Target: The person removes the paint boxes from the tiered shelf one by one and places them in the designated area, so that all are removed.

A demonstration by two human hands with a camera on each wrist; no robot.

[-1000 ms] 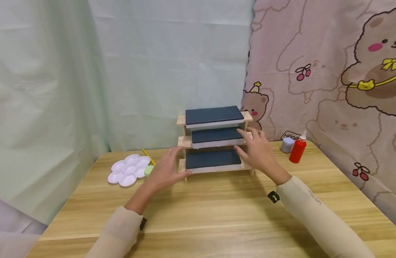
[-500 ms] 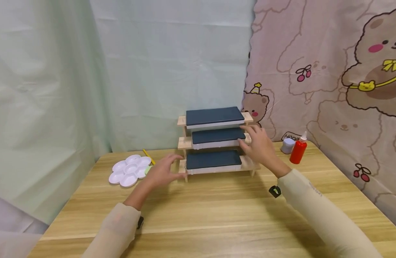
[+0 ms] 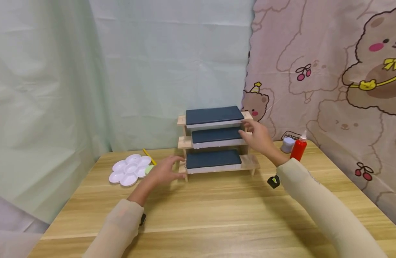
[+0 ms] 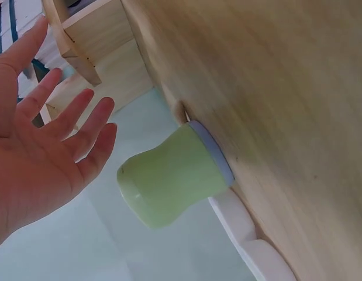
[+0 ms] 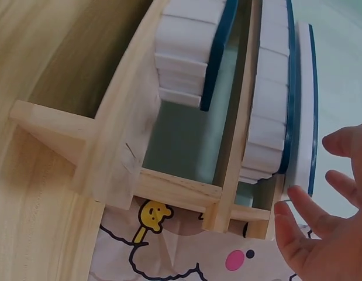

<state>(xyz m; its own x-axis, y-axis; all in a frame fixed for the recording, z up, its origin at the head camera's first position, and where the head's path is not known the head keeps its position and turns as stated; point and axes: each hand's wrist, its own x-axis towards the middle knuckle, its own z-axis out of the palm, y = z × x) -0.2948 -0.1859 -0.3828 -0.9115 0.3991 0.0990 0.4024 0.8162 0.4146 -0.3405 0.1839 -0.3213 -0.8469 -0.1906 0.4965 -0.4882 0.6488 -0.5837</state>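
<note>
A three-tier wooden rack (image 3: pixel 252 163) stands near the back of the table. Each tier bears a white block-like box with a dark navy top: the upper box (image 3: pixel 214 115), the middle box (image 3: pixel 217 135) and the lower box (image 3: pixel 214 159). My left hand (image 3: pixel 165 172), its fingers spread and holding nothing, is beside the rack's lower left end. In the left wrist view a pale green container (image 4: pixel 175 175) with a lavender base is near that hand. My right hand (image 3: pixel 259 138) reaches the upper right end, fingers loosely bent; I cannot tell whether its fingertips touch the rack.
A white flower-shaped palette (image 3: pixel 130 170) lies on the left of the table (image 3: pixel 201 218), with a yellow stick (image 3: pixel 149 156) behind it. To the right stand a red squeeze bottle (image 3: pixel 298 147) and a small lavender container (image 3: pixel 287 145). Curtains hang behind.
My right hand has moved up from the lower and middle tiers toward the upper one. My left hand has drawn back slightly left from the lower box. The rack and boxes look unmoved.
</note>
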